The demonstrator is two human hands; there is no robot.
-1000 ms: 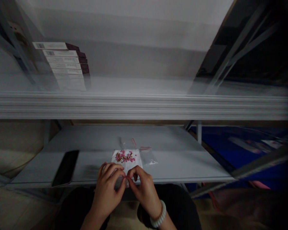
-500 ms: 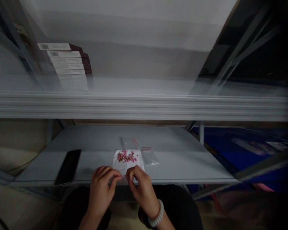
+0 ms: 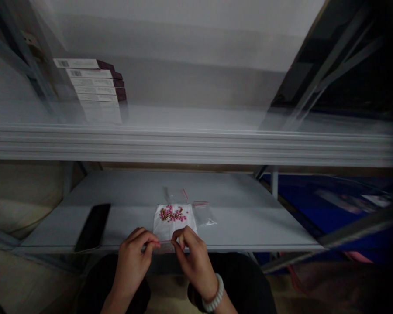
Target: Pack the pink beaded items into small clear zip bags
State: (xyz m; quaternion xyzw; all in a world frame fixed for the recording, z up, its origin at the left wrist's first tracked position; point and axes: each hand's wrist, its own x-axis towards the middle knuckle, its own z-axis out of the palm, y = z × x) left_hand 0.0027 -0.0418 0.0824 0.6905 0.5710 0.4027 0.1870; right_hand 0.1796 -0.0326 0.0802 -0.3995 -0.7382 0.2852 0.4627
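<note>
"Pink strip [image 3: 160, 241]: did we have hold of it?"

"We did. Our left hand [image 3: 132, 261] and right hand [image 3: 196, 266] each pinched it narrowly, just at the near edge of the white packet [image 3: 177, 231]."

"And the beads [image 3: 172, 213]?"

"They lay pink and gold on that packet, on the grey shelf [image 3: 249, 226], with a clear zip bag [image 3: 205, 213] just right and a black phone [image 3: 93, 226] farther left."

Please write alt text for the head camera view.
The left hand and right hand pinch a thin pink strip above a white packet of pink and gold beads on a grey shelf. A clear plastic bag lies beside it, a black smartphone lies left, and boxes are stacked on an upper shelf.
</note>
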